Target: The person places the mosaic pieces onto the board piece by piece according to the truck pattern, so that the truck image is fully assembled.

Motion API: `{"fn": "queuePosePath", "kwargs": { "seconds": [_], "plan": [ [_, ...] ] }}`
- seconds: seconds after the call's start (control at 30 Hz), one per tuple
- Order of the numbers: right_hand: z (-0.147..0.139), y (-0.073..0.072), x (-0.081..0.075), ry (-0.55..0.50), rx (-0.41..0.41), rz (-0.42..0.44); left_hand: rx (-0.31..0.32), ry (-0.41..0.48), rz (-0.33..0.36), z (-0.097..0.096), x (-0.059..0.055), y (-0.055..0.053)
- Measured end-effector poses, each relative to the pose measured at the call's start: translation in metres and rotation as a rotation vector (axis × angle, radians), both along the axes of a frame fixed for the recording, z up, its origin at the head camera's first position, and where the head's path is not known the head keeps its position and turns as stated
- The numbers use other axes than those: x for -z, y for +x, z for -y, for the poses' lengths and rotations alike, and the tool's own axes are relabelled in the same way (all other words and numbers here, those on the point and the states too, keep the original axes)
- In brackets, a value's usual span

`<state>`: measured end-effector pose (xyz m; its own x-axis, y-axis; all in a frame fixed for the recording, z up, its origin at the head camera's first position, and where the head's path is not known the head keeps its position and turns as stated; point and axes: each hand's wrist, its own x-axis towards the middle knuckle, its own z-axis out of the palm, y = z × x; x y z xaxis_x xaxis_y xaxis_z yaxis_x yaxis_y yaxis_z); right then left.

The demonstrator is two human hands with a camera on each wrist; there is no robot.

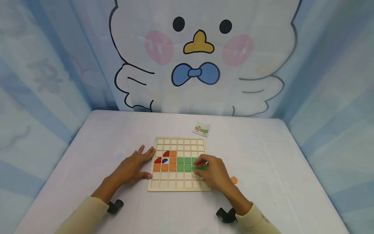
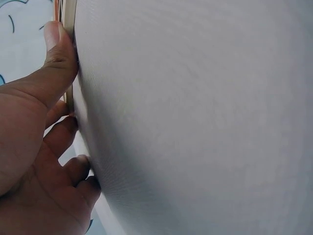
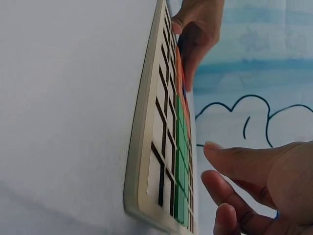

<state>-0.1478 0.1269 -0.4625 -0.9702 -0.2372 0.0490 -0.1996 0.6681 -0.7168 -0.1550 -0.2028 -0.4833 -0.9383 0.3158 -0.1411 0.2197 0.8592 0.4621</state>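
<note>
A wooden grid board (image 1: pixel 166 184) lies flat on the table. Orange square tiles (image 1: pixel 173 160), two red quarter-round tiles (image 1: pixel 166 153) and a white tile with a blue shape (image 1: pixel 165 160) fill cells at its left. Green square tiles (image 1: pixel 180 167) run in two rows toward the right. My left hand (image 1: pixel 131 167) rests on the table, fingers spread, thumb and fingertips at the board's left edge. Over the right end of the green rows hovers my right hand (image 1: pixel 214 172), partly covering them. Its thumb (image 3: pixel 239 161) and fingers are apart, with nothing between them.
Beside my right wrist lies a round orange piece (image 1: pixel 234 180). A small printed card (image 1: pixel 201 129) with a grid picture sits behind the board. White cloth covers the table (image 1: pixel 257 146), and a curtain with a cartoon figure (image 1: pixel 201 97) hangs at its back.
</note>
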Motion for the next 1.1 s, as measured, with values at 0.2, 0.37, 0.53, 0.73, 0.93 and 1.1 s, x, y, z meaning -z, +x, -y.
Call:
{"fn": "queuePosePath", "kwargs": {
  "seconds": [0.2,0.37,0.53,0.73,0.93,1.1],
  "plan": [
    [-0.028,0.003,0.001,0.034,0.064,0.013,-0.009,-0.002,0.003,-0.001,0.0,0.001],
    [-0.05,0.006,0.004,0.084,0.111,0.033,-0.01,-0.01,0.0,-0.001,0.0,0.0],
    [-0.068,0.009,0.008,0.129,0.128,0.027,-0.011,-0.012,0.0,-0.001,0.001,0.0],
    [-0.076,0.01,0.011,0.16,0.13,0.032,-0.005,-0.009,0.0,-0.001,0.001,-0.001],
    [-0.072,0.009,0.012,0.187,0.115,0.076,-0.007,-0.003,-0.003,0.0,0.001,0.0],
    [-0.069,0.009,0.012,0.182,0.104,0.072,-0.004,-0.002,-0.012,0.0,0.001,0.002]
  ]
}}
